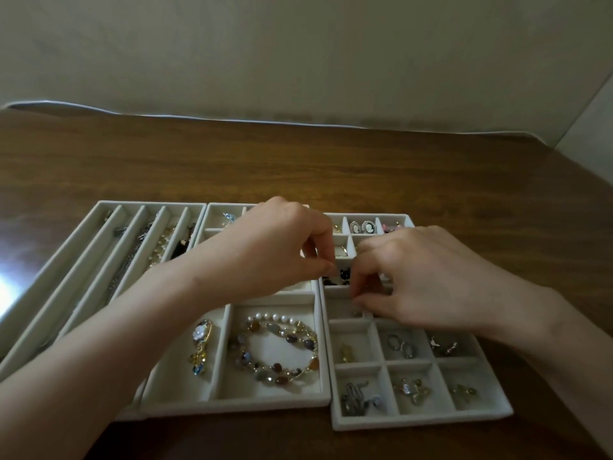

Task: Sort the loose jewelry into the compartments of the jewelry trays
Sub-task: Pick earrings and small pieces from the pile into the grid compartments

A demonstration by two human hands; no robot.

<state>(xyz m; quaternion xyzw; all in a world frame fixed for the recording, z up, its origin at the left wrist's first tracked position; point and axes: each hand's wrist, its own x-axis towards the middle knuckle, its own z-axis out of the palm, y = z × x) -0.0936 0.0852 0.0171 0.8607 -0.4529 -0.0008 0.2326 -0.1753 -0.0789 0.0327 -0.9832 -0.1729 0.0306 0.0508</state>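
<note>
Both hands are bunched over the small-grid tray (421, 423), left hand (282, 250) and right hand (431, 287) each with thumb and fingertips drawn into a pinch, but can't tell if either's actually holding anything, too tiny. Right between the fingertips a black beaded piece (341, 276) sits in its cell; I'd guess it's feather-light and snaggy, so pinch one bead, don't scoop. Under the left wrist the wider tray (232, 405) has bead bracelets (278, 350) and a flower brooch (200, 343), the slotted tray (149, 204) outside that arm holds chains (126, 263), cells below the right hand hold small earrings (401, 345).
</note>
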